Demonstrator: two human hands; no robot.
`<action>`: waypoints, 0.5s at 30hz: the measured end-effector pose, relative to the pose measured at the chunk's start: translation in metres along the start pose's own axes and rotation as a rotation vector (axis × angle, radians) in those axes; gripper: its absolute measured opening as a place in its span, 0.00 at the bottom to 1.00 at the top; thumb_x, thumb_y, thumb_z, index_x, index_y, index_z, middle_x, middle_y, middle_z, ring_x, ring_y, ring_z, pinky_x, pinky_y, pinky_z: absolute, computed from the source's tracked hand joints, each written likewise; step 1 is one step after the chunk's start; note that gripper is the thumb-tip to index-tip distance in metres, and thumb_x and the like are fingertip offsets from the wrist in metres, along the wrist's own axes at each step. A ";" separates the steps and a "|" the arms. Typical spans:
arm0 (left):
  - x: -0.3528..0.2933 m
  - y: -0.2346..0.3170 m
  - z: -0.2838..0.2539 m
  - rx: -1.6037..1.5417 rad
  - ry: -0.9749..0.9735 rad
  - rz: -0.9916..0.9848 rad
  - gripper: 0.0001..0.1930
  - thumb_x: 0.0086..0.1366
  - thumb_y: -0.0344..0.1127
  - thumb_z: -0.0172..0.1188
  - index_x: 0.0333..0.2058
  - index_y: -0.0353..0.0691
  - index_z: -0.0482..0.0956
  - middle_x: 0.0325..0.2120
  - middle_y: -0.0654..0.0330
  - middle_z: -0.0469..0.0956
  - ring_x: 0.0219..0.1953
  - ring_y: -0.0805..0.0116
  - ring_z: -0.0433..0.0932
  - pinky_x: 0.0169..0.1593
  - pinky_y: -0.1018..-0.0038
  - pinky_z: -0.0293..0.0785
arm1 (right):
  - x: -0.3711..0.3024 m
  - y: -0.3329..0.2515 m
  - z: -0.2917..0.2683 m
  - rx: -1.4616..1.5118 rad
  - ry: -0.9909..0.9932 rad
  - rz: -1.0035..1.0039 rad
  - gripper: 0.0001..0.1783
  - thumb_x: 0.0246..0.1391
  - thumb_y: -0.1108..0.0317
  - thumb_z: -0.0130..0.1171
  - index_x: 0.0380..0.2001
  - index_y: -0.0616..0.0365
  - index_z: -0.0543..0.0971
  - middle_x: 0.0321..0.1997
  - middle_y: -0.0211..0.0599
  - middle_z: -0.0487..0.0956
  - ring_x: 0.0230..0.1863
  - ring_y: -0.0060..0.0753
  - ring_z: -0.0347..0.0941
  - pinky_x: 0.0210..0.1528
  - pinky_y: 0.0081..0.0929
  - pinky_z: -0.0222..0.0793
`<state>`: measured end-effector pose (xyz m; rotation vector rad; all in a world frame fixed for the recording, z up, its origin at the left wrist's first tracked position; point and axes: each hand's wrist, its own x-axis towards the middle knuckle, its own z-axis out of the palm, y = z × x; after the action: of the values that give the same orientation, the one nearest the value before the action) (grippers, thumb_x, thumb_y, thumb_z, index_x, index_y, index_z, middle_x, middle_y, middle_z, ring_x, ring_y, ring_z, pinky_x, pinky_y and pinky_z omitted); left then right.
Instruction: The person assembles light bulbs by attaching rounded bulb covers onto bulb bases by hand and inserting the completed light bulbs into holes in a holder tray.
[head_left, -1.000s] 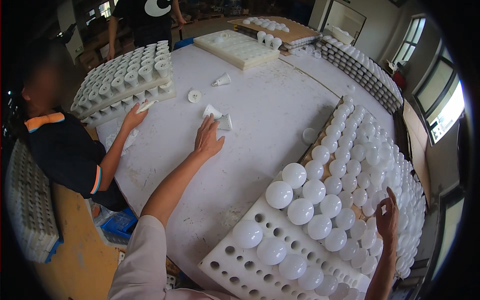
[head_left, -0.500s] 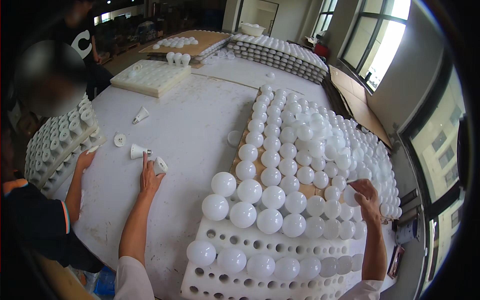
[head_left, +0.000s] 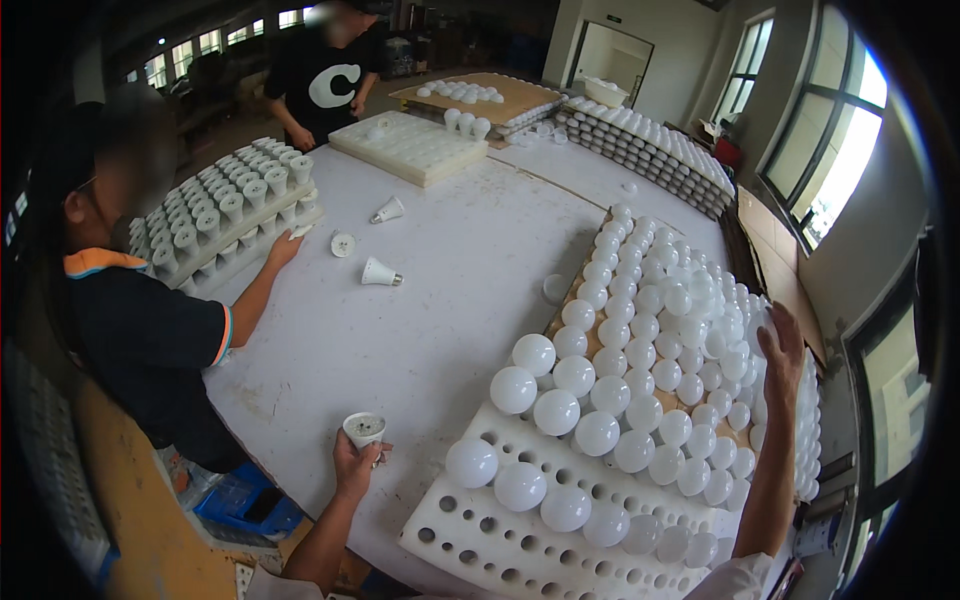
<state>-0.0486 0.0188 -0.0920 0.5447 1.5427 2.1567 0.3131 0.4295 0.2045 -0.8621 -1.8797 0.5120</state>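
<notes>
The left hand [head_left: 355,465] is at the near edge of the white table [head_left: 420,300], its fingers curled round a small white bulb base [head_left: 364,429]; the base stands upright with its open end facing up, rising above the fingertips, the thumb pressed against its right side; the right hand [head_left: 783,345] is raised well to the right, over the far right side of the stacked white globes [head_left: 640,330], fingers loosely spread and slightly bent, holding nothing; whether the fingertips touch a globe I cannot tell. Near the person lies a white perforated tray [head_left: 520,530], several globes seated in its holes and many holes open. Farther left on the table lie two loose bulb bases [head_left: 380,273] and a small round disc [head_left: 342,244]. At the left a co-worker in a dark shirt rests a hand [head_left: 283,250] beside a rack of upright bases [head_left: 225,205]; another person stands at the far side by a flat white tray [head_left: 415,147].
</notes>
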 end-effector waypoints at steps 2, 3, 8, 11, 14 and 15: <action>-0.001 -0.006 0.000 -0.002 0.004 0.012 0.18 0.57 0.26 0.56 0.45 0.33 0.62 0.37 0.53 0.73 0.32 0.65 0.80 0.29 0.77 0.74 | -0.038 -0.017 0.008 -0.182 -0.136 -0.004 0.28 0.40 0.62 0.58 0.47 0.62 0.73 0.50 0.43 0.73 0.53 0.41 0.68 0.57 0.35 0.61; 0.001 -0.007 0.003 0.013 -0.042 0.009 0.18 0.57 0.26 0.55 0.45 0.34 0.61 0.37 0.53 0.73 0.32 0.65 0.80 0.28 0.76 0.73 | -0.053 -0.018 0.011 -0.201 -0.210 0.009 0.26 0.40 0.62 0.57 0.45 0.63 0.74 0.49 0.42 0.74 0.52 0.41 0.69 0.55 0.35 0.62; 0.002 -0.022 0.000 0.096 0.028 0.033 0.25 0.50 0.31 0.65 0.46 0.33 0.66 0.38 0.56 0.75 0.40 0.69 0.77 0.40 0.75 0.74 | -0.074 -0.025 0.043 -0.273 -0.380 0.014 0.29 0.36 0.67 0.61 0.47 0.61 0.72 0.48 0.46 0.75 0.50 0.44 0.71 0.54 0.36 0.64; 0.003 -0.015 0.008 0.270 0.027 0.056 0.27 0.46 0.35 0.70 0.45 0.37 0.71 0.40 0.60 0.76 0.42 0.71 0.76 0.46 0.73 0.72 | -0.052 -0.008 0.056 -0.327 -0.371 -0.027 0.34 0.32 0.72 0.64 0.50 0.60 0.69 0.47 0.46 0.75 0.49 0.47 0.72 0.53 0.38 0.65; 0.002 -0.011 0.012 0.384 0.056 0.050 0.25 0.46 0.36 0.70 0.44 0.38 0.73 0.39 0.59 0.78 0.41 0.71 0.77 0.45 0.72 0.72 | -0.009 0.012 0.051 -0.376 -0.228 -0.095 0.35 0.36 0.71 0.64 0.53 0.57 0.67 0.46 0.49 0.75 0.47 0.48 0.72 0.51 0.38 0.66; 0.000 -0.007 0.015 0.427 0.029 0.034 0.25 0.45 0.35 0.70 0.44 0.36 0.73 0.39 0.58 0.78 0.41 0.71 0.76 0.46 0.72 0.72 | 0.007 0.028 0.039 -0.357 -0.165 -0.090 0.35 0.37 0.70 0.64 0.53 0.57 0.67 0.46 0.50 0.74 0.47 0.47 0.72 0.50 0.38 0.66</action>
<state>-0.0393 0.0324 -0.0943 0.6785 2.0368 1.8658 0.2863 0.4538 0.1726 -0.9828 -2.1913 0.1979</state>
